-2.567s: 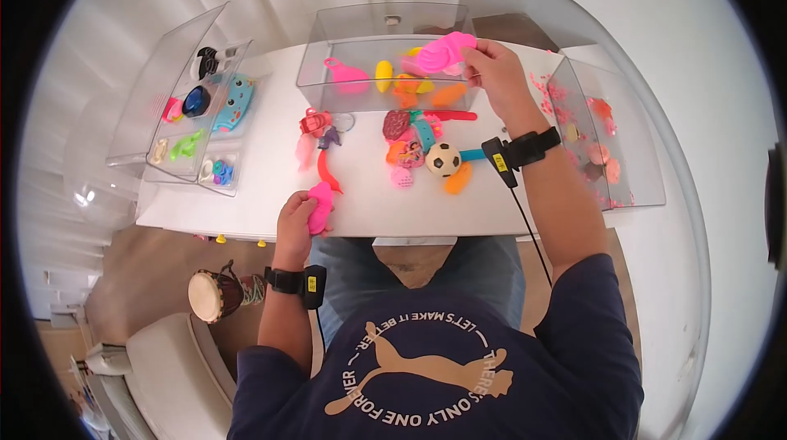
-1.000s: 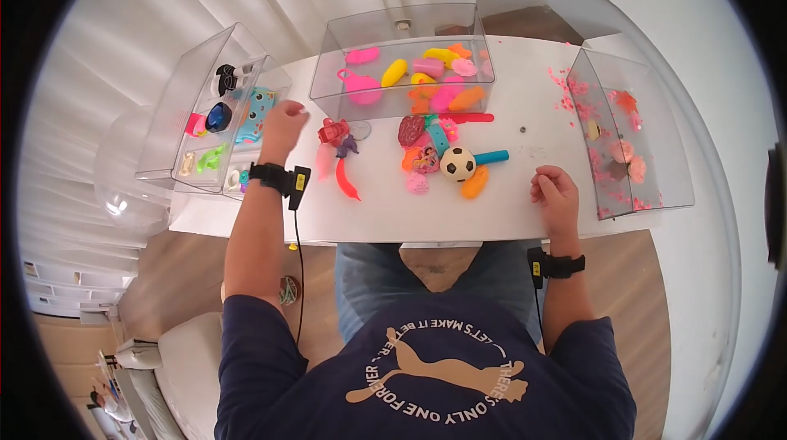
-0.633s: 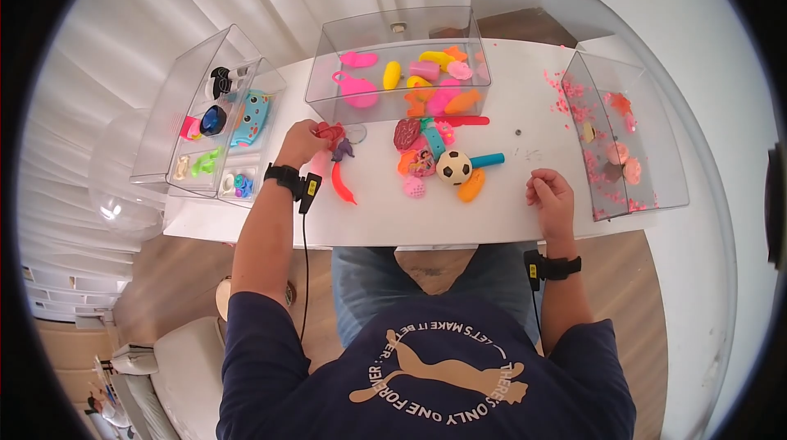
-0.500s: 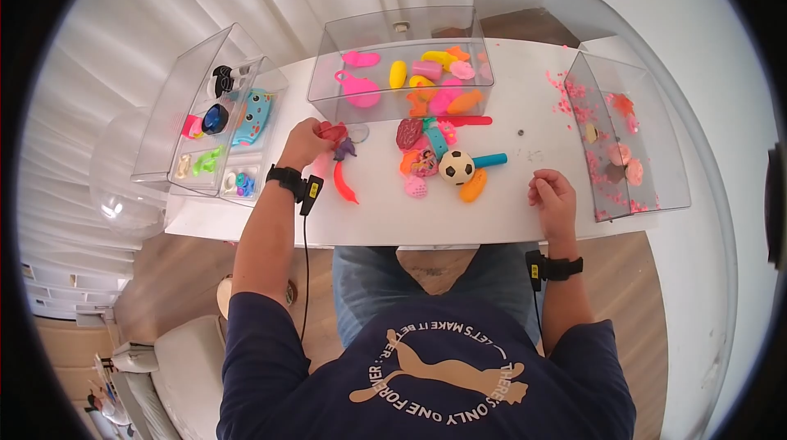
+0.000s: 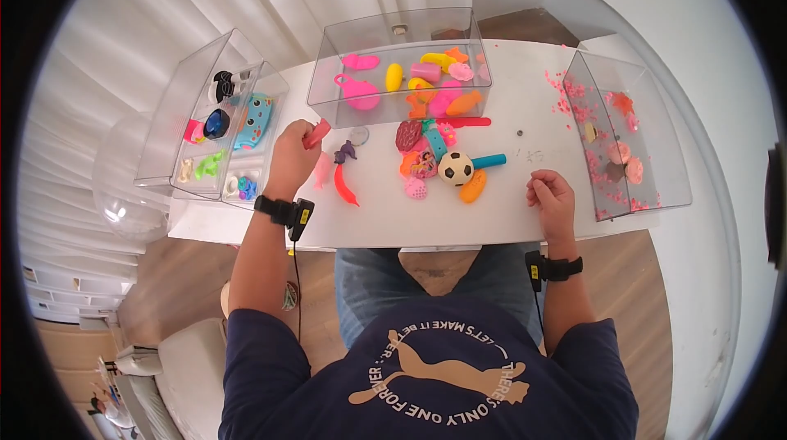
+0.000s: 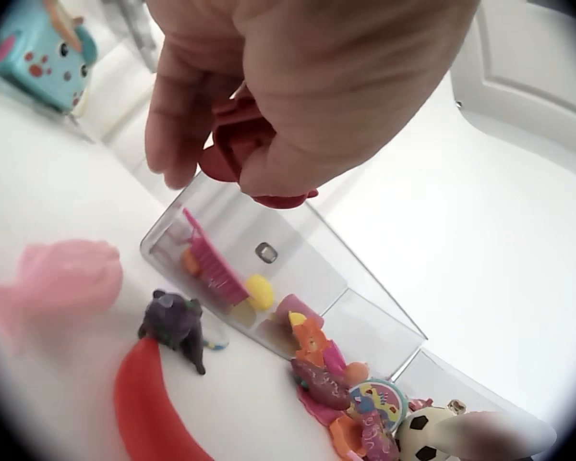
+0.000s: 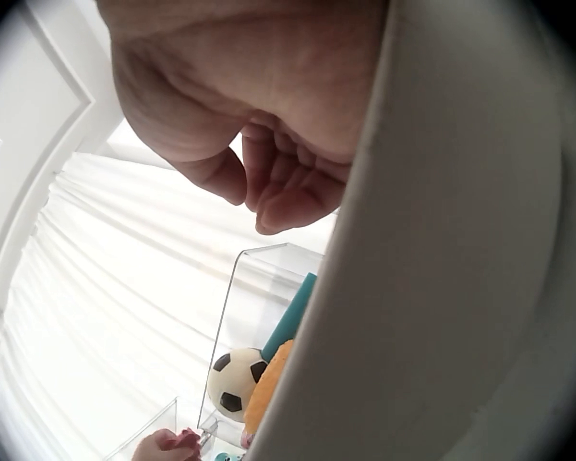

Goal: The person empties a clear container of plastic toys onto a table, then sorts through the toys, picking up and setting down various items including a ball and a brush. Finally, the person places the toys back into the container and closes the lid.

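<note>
My left hand point(image 5: 293, 159) is raised over the left part of the table and pinches a small red plastic toy point(image 5: 316, 134). In the left wrist view, thumb and fingers cover much of this red toy point(image 6: 240, 144), so its kind is hidden. Close by on the table lie a dark purple animal figure point(image 6: 176, 327), a red curved chili-like toy point(image 5: 345, 186) and a pale pink toy point(image 6: 72, 274). At the table's front right, my right hand point(image 5: 553, 202) rests with loosely curled fingers and holds nothing.
A clear bin point(image 5: 328, 104) of pink, yellow and orange toys stands at the back. Divided clear trays point(image 5: 164, 182) stand left, a clear bin with pink petals point(image 5: 656, 198) right. A football toy point(image 5: 456, 169) lies in the middle pile beside a blue stick point(image 5: 489, 160).
The pink pieces left both hands, and the right hand came down to the table. My left hand reached the red toy, picked it up and has drawn it slightly left.
</note>
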A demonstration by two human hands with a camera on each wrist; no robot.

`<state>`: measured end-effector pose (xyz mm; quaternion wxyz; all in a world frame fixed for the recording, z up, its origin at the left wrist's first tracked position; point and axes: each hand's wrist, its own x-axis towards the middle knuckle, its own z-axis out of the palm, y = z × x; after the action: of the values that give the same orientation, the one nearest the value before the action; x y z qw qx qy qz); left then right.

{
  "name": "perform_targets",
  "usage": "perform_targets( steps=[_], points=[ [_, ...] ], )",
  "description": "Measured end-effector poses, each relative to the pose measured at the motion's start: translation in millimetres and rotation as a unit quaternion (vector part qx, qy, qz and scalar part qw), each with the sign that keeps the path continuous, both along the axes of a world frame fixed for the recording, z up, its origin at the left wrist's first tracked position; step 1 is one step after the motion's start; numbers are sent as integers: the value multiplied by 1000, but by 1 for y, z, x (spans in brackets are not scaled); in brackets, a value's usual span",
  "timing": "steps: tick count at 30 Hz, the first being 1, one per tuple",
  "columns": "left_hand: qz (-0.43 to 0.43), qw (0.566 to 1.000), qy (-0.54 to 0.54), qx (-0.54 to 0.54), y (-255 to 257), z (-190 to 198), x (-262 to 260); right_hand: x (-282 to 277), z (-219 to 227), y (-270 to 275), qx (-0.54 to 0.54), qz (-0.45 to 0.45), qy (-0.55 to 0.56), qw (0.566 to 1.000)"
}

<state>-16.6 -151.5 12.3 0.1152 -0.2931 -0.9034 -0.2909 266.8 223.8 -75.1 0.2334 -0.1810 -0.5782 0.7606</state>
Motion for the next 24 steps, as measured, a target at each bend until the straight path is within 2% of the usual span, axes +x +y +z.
perform_targets(
  steps=[1, 5, 9, 13, 16, 19, 22, 24],
  points=[
    [-6, 1000, 13, 8, 0, 8, 4, 0, 0, 0, 3, 1, 1, 1000],
    [67, 988, -89, 104, 13, 46, 6, 0, 3, -3, 39, 5, -19, 999],
    [43, 961, -180, 205, 45, 72, -7, 1, 3, -2, 31, 2, -14, 999],
    [27, 947, -258, 187, 74, 55, -36, 0, 4, -1, 20, 2, -11, 1000],
    [6, 941, -261, 216, 83, 40, -50, 1, 5, -3, 16, -1, -10, 1000],
    [12, 971, -79, 227, 79, 23, -53, 1, 4, -1, 17, 0, -5, 1000],
    [32, 981, -52, 182, 60, 43, -22, 2, 3, -2, 25, 1, -12, 1000],
    [60, 993, -68, 68, 41, 44, -10, 1, 4, -2, 28, -1, -15, 999]
  ],
)
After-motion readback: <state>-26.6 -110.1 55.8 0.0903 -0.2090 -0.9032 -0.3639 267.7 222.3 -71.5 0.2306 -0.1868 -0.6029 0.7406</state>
